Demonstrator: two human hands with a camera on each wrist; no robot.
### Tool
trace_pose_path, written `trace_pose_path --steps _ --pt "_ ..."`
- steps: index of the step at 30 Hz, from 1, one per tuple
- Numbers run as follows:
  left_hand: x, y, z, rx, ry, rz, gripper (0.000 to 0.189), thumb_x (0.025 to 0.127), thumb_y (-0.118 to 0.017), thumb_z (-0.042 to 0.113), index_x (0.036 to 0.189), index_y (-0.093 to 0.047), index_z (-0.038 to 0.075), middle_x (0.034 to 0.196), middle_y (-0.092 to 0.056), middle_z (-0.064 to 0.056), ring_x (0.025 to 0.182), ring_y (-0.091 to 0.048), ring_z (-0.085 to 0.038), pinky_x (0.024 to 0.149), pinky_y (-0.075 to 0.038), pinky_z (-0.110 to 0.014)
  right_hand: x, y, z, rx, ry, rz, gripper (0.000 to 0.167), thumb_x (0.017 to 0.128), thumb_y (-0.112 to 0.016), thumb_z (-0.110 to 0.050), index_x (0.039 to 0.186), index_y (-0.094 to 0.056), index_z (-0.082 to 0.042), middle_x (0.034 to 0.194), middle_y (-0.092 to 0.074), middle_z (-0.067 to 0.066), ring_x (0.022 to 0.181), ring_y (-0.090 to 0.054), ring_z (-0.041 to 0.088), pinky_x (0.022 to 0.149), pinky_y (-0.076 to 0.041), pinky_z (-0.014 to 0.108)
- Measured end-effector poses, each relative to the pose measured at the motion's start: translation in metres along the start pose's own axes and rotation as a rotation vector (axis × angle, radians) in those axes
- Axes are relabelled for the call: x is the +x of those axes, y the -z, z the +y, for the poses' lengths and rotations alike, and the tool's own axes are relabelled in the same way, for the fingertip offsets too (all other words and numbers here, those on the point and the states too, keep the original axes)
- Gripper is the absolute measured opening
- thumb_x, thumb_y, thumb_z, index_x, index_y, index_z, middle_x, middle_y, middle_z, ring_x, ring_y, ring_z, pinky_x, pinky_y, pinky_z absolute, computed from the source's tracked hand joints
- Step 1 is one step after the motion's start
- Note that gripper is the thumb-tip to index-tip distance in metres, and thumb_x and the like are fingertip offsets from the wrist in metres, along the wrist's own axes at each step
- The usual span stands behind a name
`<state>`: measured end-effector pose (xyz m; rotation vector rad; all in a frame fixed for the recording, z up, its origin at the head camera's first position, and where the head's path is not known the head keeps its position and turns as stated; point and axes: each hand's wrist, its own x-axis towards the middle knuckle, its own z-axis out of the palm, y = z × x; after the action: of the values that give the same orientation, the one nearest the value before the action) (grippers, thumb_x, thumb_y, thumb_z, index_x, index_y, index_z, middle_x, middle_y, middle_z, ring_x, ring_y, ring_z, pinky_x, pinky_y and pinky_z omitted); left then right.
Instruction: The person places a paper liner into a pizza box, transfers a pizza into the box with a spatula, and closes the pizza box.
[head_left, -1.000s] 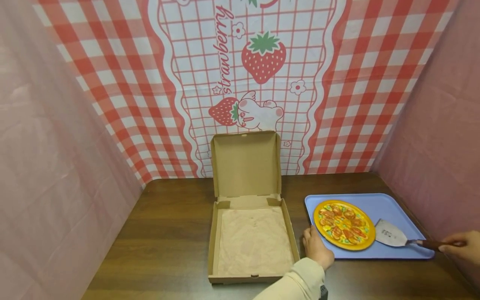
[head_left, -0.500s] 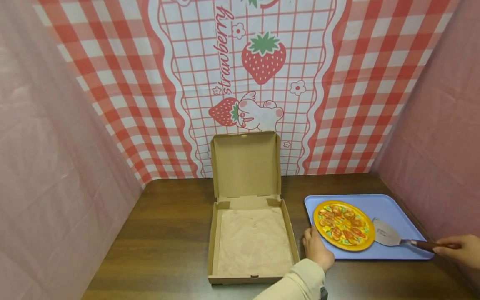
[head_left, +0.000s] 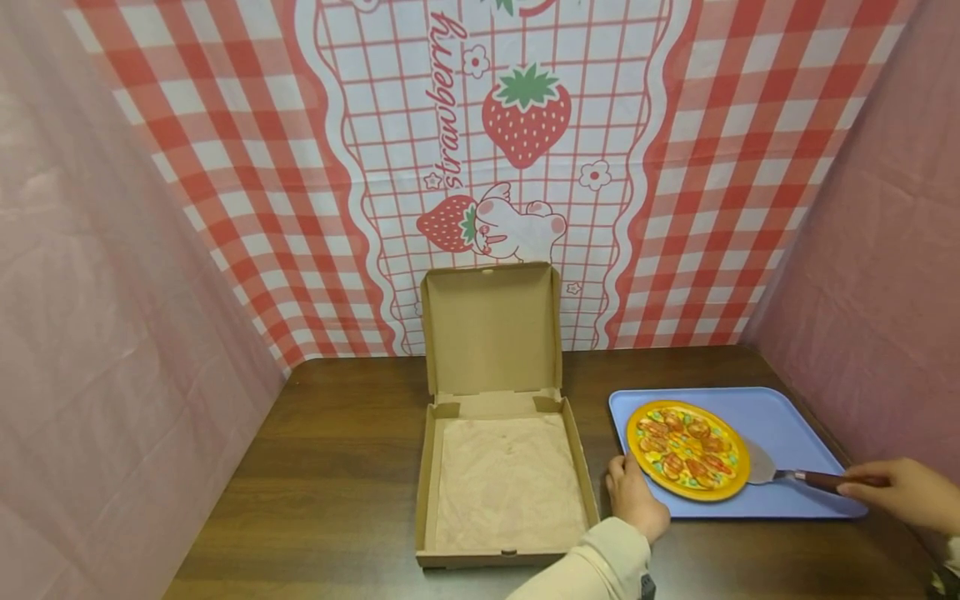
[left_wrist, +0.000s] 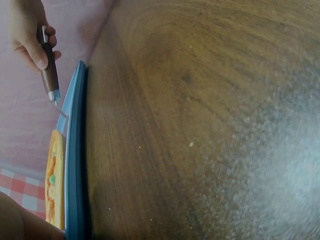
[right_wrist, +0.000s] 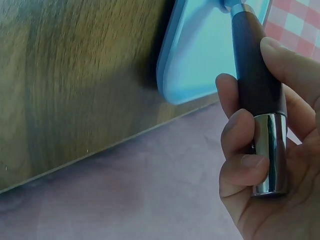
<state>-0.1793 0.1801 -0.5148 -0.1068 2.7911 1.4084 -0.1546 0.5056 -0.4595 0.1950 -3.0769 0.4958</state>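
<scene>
A round toy pizza (head_left: 686, 450) with a yellow crust lies on a blue tray (head_left: 806, 417). My left hand (head_left: 636, 500) holds the tray's left edge beside the pizza, its thumb hidden in the head view. Dark-handled and metal-bladed, a spatula (head_left: 763, 463) reaches in from the right, the front of its blade hidden under the pizza's right rim. My right hand (head_left: 900, 492) grips the spatula's handle; in the right wrist view the fingers (right_wrist: 240, 132) curl round the handle (right_wrist: 257, 65) with the thumb along it.
Left of the tray, a cardboard pizza box (head_left: 426, 500) stands on the wooden table (head_left: 322, 483), lid (head_left: 491, 333) raised and brown paper (head_left: 510, 483) inside. A checked strawberry cloth (head_left: 525, 208) hangs behind, with pink cloth (head_left: 862, 292) on both sides.
The spatula and right hand have moved left, and the blade has slid partly beneath the pizza. My left hand, the tray and the box have stayed in place.
</scene>
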Motion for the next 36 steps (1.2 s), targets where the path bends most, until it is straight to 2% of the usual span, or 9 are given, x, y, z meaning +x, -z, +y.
trace_pose_path --steps 3,5,11,21,29,36 --pt "0.0 0.001 0.001 0.002 0.002 -0.016 0.076 0.057 -0.078 -0.009 0.129 -0.059 0.007 0.114 -0.047 -0.001 0.106 -0.046 -0.018 0.093 -0.047 -0.026 0.003 0.001 -0.008 0.003 -0.038 -0.056 0.038 0.088 -0.071 -0.025 0.097 -0.07 0.012 0.074 -0.067 0.004 0.061 -0.042 -0.004 0.054 -0.04 0.022" --pt "0.0 0.002 0.001 0.003 0.005 -0.026 0.076 0.058 -0.078 -0.008 0.13 -0.059 0.007 0.115 -0.047 -0.001 0.106 -0.046 -0.018 0.093 -0.047 -0.025 0.005 -0.001 -0.013 0.015 -0.052 -0.062 0.037 0.089 -0.071 -0.023 0.097 -0.07 0.013 0.07 -0.061 -0.002 0.057 -0.04 -0.001 0.052 -0.037 0.022" --pt "0.0 0.005 0.003 0.004 0.011 -0.047 0.076 0.059 -0.077 -0.008 0.131 -0.058 0.007 0.118 -0.045 -0.001 0.108 -0.044 -0.018 0.092 -0.047 -0.025 0.012 -0.005 -0.021 0.021 -0.074 -0.089 0.035 0.09 -0.069 -0.026 0.097 -0.071 0.009 0.066 -0.055 -0.004 0.054 -0.039 0.002 0.05 -0.034 0.022" --pt "0.0 0.004 0.002 0.002 0.019 -0.054 0.075 0.058 -0.077 -0.008 0.129 -0.06 0.007 0.117 -0.045 -0.002 0.107 -0.043 -0.018 0.092 -0.047 -0.025 0.022 -0.013 -0.028 0.08 -0.089 -0.132 0.043 0.092 -0.067 -0.029 0.106 -0.068 0.011 0.074 -0.06 -0.001 0.058 -0.04 0.003 0.051 -0.035 0.022" --pt "-0.002 0.005 0.003 0.016 0.015 -0.048 0.075 0.057 -0.078 -0.007 0.129 -0.06 0.008 0.117 -0.045 -0.001 0.107 -0.044 -0.018 0.092 -0.046 -0.023 0.023 -0.02 -0.03 0.058 -0.031 -0.048 0.038 0.088 -0.071 -0.025 0.102 -0.07 0.01 0.071 -0.059 -0.003 0.06 -0.038 -0.001 0.053 -0.034 0.021" --pt "-0.002 0.006 0.003 0.022 0.014 -0.043 0.075 0.057 -0.077 -0.007 0.129 -0.06 0.007 0.116 -0.045 -0.001 0.107 -0.044 -0.018 0.092 -0.046 -0.023 0.025 -0.023 -0.034 0.048 -0.017 -0.009 0.037 0.086 -0.073 -0.024 0.101 -0.071 0.01 0.078 -0.067 0.007 0.064 -0.04 -0.001 0.056 -0.036 0.022"
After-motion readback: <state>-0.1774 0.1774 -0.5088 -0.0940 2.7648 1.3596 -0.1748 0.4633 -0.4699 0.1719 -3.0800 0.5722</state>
